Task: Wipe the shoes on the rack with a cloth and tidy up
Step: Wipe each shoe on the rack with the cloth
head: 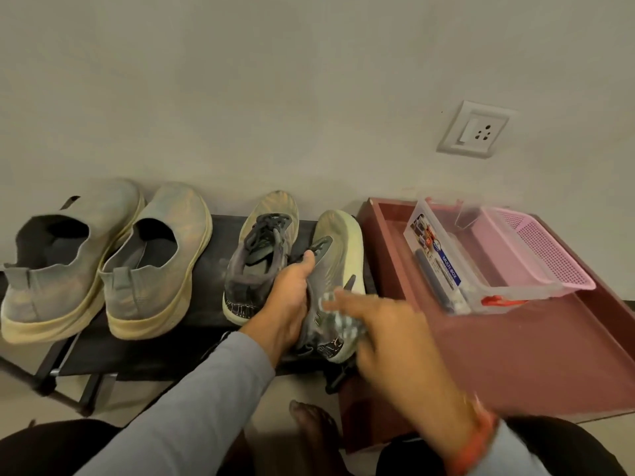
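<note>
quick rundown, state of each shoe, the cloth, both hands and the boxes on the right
left hand: grips the tilted shoe
tilted shoe: rolled on its side, held on the rack
laced shoe: upright, untouched
slip-on pair: upright, side by side, untouched
right hand: blurred, pressing the cloth to the shoe
cloth: bunched against the shoe
clear box: lidless, on the maroon tray
pink basket: beside the box
</note>
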